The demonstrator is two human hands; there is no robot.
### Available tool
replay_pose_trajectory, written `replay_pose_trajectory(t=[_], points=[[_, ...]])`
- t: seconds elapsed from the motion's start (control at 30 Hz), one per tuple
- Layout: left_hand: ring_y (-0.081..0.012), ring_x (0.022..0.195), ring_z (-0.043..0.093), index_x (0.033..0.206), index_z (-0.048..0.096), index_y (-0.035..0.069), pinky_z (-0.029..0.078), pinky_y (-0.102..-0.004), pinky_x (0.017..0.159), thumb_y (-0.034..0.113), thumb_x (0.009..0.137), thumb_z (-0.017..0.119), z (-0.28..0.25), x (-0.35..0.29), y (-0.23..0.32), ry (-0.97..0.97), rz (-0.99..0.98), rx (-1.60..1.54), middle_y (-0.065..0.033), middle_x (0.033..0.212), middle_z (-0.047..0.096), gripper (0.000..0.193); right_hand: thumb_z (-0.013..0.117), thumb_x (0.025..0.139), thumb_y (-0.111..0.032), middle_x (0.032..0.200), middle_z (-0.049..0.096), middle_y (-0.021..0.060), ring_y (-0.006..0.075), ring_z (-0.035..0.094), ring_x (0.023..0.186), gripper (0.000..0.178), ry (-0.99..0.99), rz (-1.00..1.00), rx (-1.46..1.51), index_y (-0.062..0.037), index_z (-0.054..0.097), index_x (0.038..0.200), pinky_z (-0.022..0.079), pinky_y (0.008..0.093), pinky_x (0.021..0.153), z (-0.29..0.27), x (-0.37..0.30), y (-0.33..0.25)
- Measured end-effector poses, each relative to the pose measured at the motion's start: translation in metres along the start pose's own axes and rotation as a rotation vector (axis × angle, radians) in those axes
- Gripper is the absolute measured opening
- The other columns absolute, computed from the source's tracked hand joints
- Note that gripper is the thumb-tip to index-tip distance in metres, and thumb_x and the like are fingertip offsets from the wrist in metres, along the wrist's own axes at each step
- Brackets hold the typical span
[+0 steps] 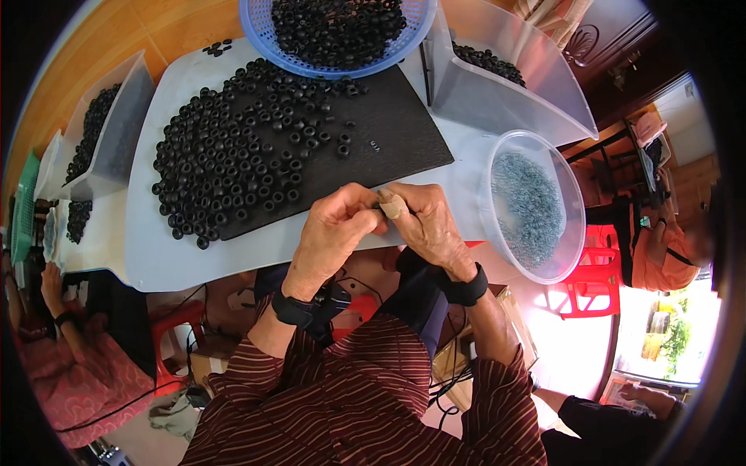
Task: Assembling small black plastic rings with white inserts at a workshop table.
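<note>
Middle of frame now: left hand (330, 233) and right hand (427, 223) meet, fingertips pinching small dark piece (378, 206), mostly hidden, long axis unreadable. Loose black rings (225, 151) upper left of frame, left hand nearer.

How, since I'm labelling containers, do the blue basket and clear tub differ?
The blue basket has perforated walls; the clear tub has solid ones. The basket holds black ring-shaped pieces, the tub far finer blue-grey grains. The basket sits at the far side of the table, the tub at its right. Both are open-topped.
</note>
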State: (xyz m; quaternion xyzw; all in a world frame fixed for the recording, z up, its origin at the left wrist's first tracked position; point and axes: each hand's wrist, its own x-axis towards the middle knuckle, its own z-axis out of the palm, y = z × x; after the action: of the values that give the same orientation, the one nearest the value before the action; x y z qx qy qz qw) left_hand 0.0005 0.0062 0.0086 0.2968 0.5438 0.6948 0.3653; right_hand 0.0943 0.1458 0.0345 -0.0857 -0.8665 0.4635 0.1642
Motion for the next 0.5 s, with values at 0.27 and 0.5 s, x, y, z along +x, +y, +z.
replay_pose_trajectory(t=[0.27, 0.5], points=[[-0.0128, 0.082, 0.062, 0.098, 0.06, -0.004, 0.052, -0.0269, 0.079, 0.003, 0.09, 0.052, -0.007, -0.006, 0.004, -0.154, -0.143, -0.226, -0.0079, 0.087, 0.064, 0.014, 0.05, 0.089, -0.01, 0.065, 0.056, 0.0136, 0.0271, 0.049, 0.053, 0.019, -0.139, -0.1, 0.054, 0.0029, 0.051, 0.076, 0.043, 0.0336, 0.054, -0.011, -0.003, -0.004], [-0.0169, 0.086, 0.064, 0.103, 0.059, -0.006, 0.052, -0.0297, 0.083, 0.005, 0.092, 0.052, -0.01, -0.01, 0.012, -0.229, -0.299, -0.394, -0.0114, 0.092, 0.065, 0.017, 0.052, 0.091, -0.018, 0.061, 0.038, 0.0128, 0.0285, 0.037, 0.051, 0.031, -0.104, -0.171, 0.056, 0.0016, 0.04, 0.071, 0.034, 0.036, 0.05, -0.005, -0.007, -0.006]])
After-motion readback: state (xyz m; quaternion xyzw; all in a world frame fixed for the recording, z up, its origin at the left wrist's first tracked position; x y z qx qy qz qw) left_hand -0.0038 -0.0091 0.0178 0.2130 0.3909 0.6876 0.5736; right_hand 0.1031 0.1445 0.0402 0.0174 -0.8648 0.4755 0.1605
